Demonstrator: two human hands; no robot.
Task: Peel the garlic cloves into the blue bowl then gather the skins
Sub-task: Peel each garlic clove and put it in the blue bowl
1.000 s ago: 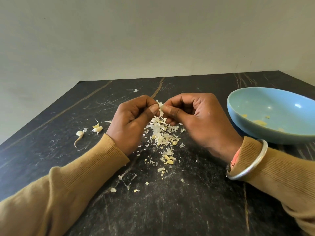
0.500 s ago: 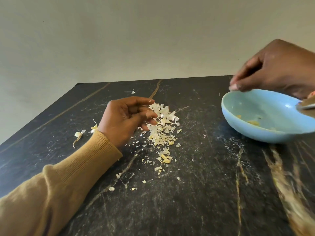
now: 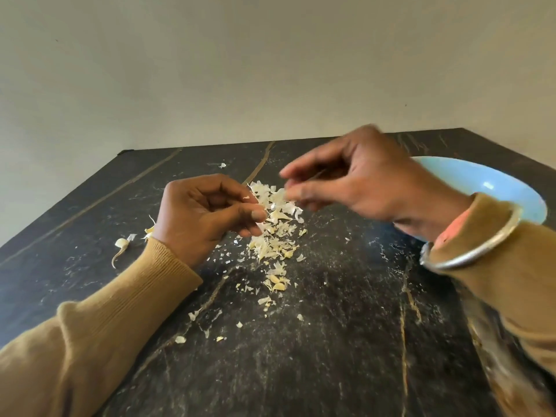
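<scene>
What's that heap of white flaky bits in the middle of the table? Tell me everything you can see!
That is a pile of garlic skins: thin, papery flakes, white to pale yellow, torn and curled. They lie loose in a long heap on the dark marbled table, thickest at the far end, with crumbs scattered toward the near side. The left hand sits at its left edge, and the blurred right hand hovers over its far end.
</scene>
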